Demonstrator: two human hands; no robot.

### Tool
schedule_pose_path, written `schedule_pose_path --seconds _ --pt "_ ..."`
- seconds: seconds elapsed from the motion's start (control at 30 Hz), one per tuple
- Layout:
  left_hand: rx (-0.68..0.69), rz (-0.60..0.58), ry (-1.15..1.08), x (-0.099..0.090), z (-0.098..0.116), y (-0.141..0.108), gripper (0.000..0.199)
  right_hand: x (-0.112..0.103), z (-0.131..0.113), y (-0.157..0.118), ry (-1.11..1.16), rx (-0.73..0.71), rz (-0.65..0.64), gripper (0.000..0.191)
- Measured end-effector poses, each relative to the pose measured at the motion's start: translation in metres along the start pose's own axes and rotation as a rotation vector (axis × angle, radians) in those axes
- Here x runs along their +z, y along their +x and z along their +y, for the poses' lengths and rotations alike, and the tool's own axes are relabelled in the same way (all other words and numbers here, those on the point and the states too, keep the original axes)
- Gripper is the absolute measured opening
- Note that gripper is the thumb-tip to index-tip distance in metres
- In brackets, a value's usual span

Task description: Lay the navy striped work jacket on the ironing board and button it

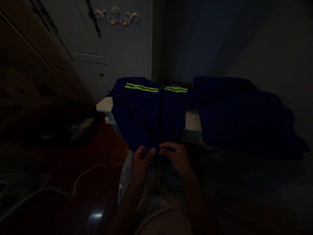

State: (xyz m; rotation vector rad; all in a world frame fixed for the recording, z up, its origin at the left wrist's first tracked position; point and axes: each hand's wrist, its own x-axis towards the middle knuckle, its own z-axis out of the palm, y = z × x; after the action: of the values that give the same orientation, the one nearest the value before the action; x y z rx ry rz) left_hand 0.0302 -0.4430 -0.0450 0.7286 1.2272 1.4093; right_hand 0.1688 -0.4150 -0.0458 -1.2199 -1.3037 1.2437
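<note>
A dark blue jacket [137, 114] with yellow-green striped bands lies over a pale ledge [193, 121], its front edges meeting near the middle. At its lower edge, my left hand [143, 156] pinches the hem left of the front opening, thumb and fingers together. My right hand [174, 155] is just to the right of the opening, thumb and forefinger slightly apart near the hem; darkness hides whether anything is between them. More dark blue cloth [244, 114] lies heaped to the right.
White cabinet doors [122, 55] with dark handles and a carved ornament stand behind on the left. A white cable [83, 174] runs across the reddish floor [107, 140] at the left. Dark items lie on the floor farther left. A wall rises behind the ledge.
</note>
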Motion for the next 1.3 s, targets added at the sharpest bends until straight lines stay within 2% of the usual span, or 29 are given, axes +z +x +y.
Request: schedule_pose_path --seconds 0.1,0.27,0.37,0.47,0.67,0.93,1.13,1.3 --pt "0.04 -0.01 -0.013 0.0 -0.001 -0.001 0.026 0.001 0.002 0.0 0.075 0.07 -0.021 0.026" --pt "0.072 0.104 0.035 0.002 0.002 -0.003 0.027 0.005 0.0 0.0 0.103 0.079 -0.014 0.028" --pt "0.065 0.134 0.06 0.001 0.001 -0.005 0.026 0.004 0.001 0.0 0.081 0.072 0.001 0.031" --pt "0.058 0.136 0.059 0.001 0.001 -0.006 0.025 0.003 0.0 -0.001 0.058 0.054 0.015 0.029" --pt "0.066 0.141 0.042 0.004 0.001 -0.008 0.027 0.004 -0.003 -0.001 0.051 -0.064 0.055 0.012" --pt "0.08 0.132 -0.001 0.003 -0.003 -0.008 0.023 0.005 0.0 -0.001 0.109 0.044 0.029 0.014" --pt "0.088 0.18 0.105 0.007 0.001 -0.012 0.029 0.006 -0.003 -0.001 0.097 0.015 0.051 0.014" --pt "0.116 0.16 0.127 0.007 0.003 -0.013 0.029 0.007 -0.006 -0.003 0.126 0.008 0.019 0.013"
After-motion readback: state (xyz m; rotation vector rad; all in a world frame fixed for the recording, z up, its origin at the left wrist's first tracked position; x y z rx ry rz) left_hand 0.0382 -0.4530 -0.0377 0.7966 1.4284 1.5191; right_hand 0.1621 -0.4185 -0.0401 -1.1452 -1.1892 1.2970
